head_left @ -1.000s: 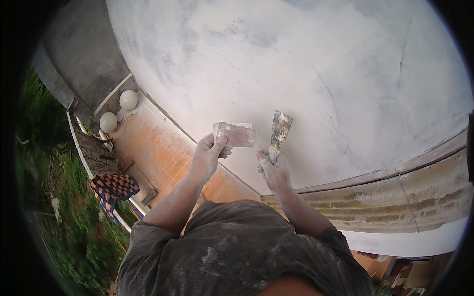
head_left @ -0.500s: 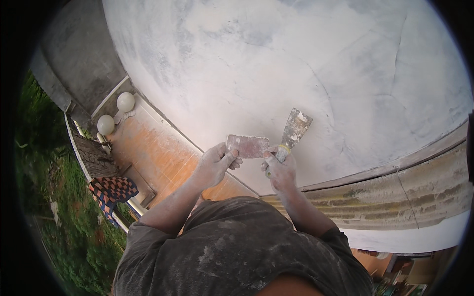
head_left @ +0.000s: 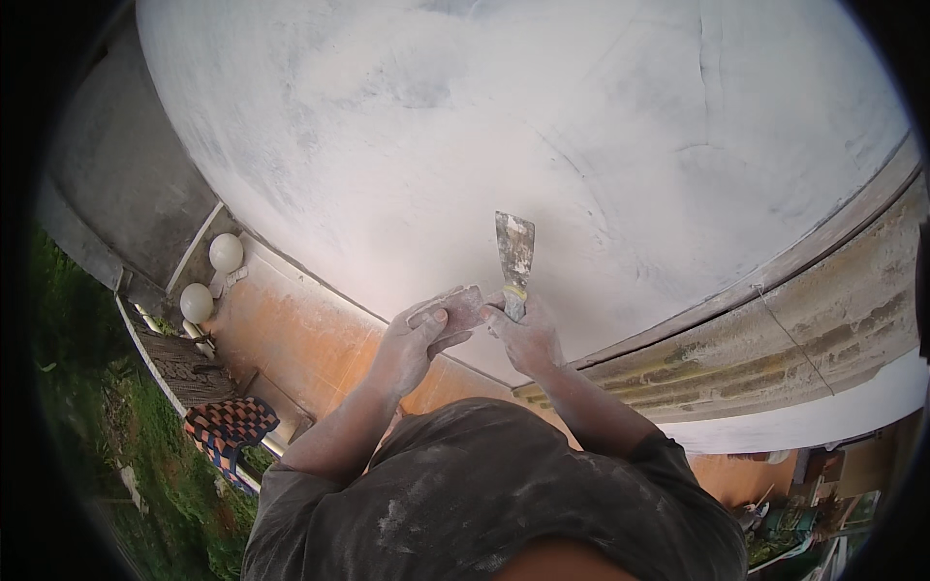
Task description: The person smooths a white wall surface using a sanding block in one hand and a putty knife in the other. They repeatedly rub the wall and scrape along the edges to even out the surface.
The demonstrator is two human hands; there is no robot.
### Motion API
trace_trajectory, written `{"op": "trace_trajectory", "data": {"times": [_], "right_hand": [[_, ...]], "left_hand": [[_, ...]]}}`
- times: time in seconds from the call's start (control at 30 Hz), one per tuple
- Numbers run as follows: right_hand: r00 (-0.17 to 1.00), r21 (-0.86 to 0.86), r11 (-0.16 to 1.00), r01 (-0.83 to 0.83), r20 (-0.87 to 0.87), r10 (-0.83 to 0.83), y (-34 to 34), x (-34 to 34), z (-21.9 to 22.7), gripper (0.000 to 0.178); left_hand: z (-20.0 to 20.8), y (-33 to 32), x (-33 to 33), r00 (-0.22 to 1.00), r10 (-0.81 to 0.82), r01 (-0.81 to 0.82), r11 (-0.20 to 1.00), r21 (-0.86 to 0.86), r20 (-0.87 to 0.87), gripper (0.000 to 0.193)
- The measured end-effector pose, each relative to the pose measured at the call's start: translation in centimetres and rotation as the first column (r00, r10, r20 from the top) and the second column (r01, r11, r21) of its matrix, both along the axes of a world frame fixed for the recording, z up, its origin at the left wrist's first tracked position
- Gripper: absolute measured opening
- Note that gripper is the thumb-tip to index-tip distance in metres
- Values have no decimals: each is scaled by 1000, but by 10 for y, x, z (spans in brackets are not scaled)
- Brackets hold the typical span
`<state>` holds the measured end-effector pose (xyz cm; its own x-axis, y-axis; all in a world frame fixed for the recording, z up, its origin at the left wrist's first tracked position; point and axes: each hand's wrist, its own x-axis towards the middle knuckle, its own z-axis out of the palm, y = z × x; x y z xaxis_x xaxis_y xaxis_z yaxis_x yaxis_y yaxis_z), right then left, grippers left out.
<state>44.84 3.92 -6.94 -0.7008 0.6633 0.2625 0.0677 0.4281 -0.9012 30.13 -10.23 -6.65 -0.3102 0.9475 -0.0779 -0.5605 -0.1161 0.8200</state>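
My left hand (head_left: 407,344), coated in white dust, is closed on a small reddish-brown piece of sandpaper (head_left: 459,308). The sheet is tilted and looks folded or curled over against the fingers. In my right hand (head_left: 529,343) is a putty knife (head_left: 514,248), its worn, spotted blade pointing up and away from me. The right thumb and fingertips are close to the right end of the sandpaper; whether they still grip it is hard to see. Behind both hands rises a white, powdery plastered wall (head_left: 387,145) with fine cracks.
Dusty orange tiled floor (head_left: 300,324) runs along the wall's left side. Two white globes (head_left: 226,253) sit at its far end. A checkered cloth (head_left: 231,426) hangs on the railing, with greenery beyond. Stained corrugated sheeting (head_left: 736,339) lies at the right.
The sandpaper, spread flat between both hands before, is now tilted and bent over in my left hand. The putty knife has swung left and more upright. The whole view has shifted.
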Motion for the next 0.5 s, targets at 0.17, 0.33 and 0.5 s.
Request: {"op": "trace_trajectory", "data": {"times": [0.17, 0.33, 0.5], "right_hand": [[997, -126, 992, 11, 77, -1, 8, 42, 14, 47], [986, 255, 965, 60, 136, -97, 16, 103, 36, 57], [922, 525, 759, 384, -257, -289, 38, 144, 64, 65]], "left_hand": [[7, 18, 2, 886, 355, -330, 935, 132, -299, 57], [45, 59, -26, 226, 684, -431, 708, 559, -693, 46], [89, 140, -27, -380, 672, -380, 513, 769, -636, 56]]}}
